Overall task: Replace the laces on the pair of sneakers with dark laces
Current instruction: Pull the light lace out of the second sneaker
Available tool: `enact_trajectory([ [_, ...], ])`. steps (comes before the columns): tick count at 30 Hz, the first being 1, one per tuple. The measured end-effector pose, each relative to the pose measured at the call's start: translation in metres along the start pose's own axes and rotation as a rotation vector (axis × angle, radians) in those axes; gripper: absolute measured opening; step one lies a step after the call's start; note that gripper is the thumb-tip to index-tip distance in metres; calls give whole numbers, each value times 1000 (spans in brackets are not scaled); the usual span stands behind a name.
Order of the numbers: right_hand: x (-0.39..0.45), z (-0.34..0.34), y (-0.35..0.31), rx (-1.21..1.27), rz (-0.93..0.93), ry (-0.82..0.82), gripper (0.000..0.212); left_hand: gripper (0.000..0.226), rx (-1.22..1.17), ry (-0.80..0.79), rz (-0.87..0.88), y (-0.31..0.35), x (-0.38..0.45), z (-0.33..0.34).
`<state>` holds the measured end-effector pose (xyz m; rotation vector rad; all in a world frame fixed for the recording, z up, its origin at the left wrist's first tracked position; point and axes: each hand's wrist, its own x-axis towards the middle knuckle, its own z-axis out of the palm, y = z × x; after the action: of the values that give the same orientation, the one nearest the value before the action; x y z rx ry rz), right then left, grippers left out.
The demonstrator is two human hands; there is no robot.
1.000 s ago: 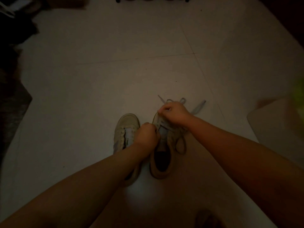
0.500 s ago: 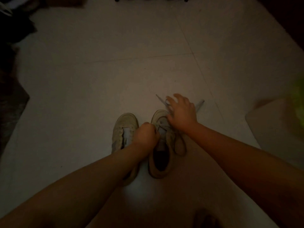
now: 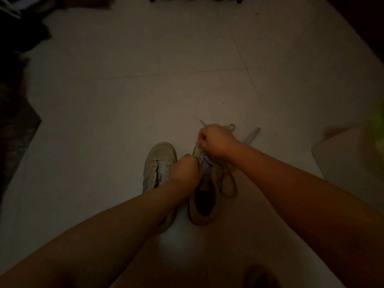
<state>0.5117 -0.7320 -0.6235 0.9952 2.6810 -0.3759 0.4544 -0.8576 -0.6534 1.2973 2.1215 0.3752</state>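
**A:** ok what's going on here, it's super dim

**B:** yeah lighting's rough. Two pale sneakers sit side by side on the tiled floor (image 3: pixel 145 90), toes pointing away from the person, closer to the near edge of the floor than the far one. The left sneaker (image 3: pixel 161 156) has its tongue showing and is partly under the left forearm. The right sneaker (image 3: pixel 204 200) is the one being worked on.

**A:** and the hands?

**B:** left hand (image 3: pixel 187 168) is curled into a fist right at the eyelet area of the right sneaker. Looks like it's gripping the shoe or the lace there, can't tell which. Right hand (image 3: pixel 216 140) is curled over the toe end, pinching the light lace (image 3: pixel 228 183).

**A:** where's the lace going?

**B:** one thin end pokes out past the knuckles, a loop and a flat end lie on the floor just beyond the hand, and another loop hangs off the right side of the shoe.

**A:** dark laces anywhere?

**B:** can't make any out.
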Motion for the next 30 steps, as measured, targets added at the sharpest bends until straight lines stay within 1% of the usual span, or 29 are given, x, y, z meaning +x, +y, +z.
enact_trajectory([
  [1,-5,6,-1,-62,-3,-70,24,28,-3,-1,-4,0,0,0],
  [3,-13,13,-4,-156,15,-130,21,29,0,-1,-7,2,1,0],
  [5,-13,14,-4,-103,19,-132,20,29,13,2,-3,2,2,0],
  [6,-10,11,-3,-7,35,-134,19,28,17,4,-3,1,1,0],
  [7,-6,8,-2,161,81,-113,17,28,18,6,-1,1,1,0],
  [8,-2,0,0,405,152,-75,14,27,19,7,2,0,1,0],
  [10,5,-24,7,988,326,69,21,27,25,8,11,0,0,0],
  [11,7,-36,14,1232,404,156,25,27,28,10,15,0,0,0],
  [12,8,-46,22,1405,468,220,26,28,31,11,16,0,0,0],
  [13,8,-52,30,1499,513,258,26,28,35,13,17,0,0,0],
  [14,7,-53,35,1507,552,264,25,28,37,12,16,0,0,1],
  [15,3,-49,36,1404,584,248,23,29,38,10,15,0,0,2],
  [16,0,-40,38,1174,603,225,16,29,37,8,13,0,0,2],
  [17,-4,-27,39,878,587,198,10,29,36,10,11,0,0,3],
  [18,-9,-14,38,581,535,221,21,29,34,15,13,0,0,3],
  [19,-11,-4,34,378,407,256,33,29,31,22,16,1,0,3],
  [20,-12,4,28,267,213,287,38,29,28,26,18,0,0,3],
  [21,-12,10,22,184,5,280,36,29,26,27,19,0,0,3],
  [22,-10,14,17,57,-175,208,34,30,26,23,19,0,1,3],
  [23,-9,17,11,-86,-272,106,30,31,27,18,19,1,1,3],
  [24,-7,19,5,-210,-299,15,28,33,27,15,18,1,1,3],
  [25,-6,21,2,-312,-271,-45,26,34,25,13,16,1,1,3],
  [26,-3,22,2,-374,-230,-58,23,34,24,12,14,2,1,3],
  [27,-1,23,1,-401,-198,-42,20,33,27,12,13,2,1,2],
  [29,-1,24,0,-432,-195,11,18,31,32,13,11,1,1,2],
  [30,0,23,1,-402,-194,24,17,31,30,14,13,1,1,1],
])
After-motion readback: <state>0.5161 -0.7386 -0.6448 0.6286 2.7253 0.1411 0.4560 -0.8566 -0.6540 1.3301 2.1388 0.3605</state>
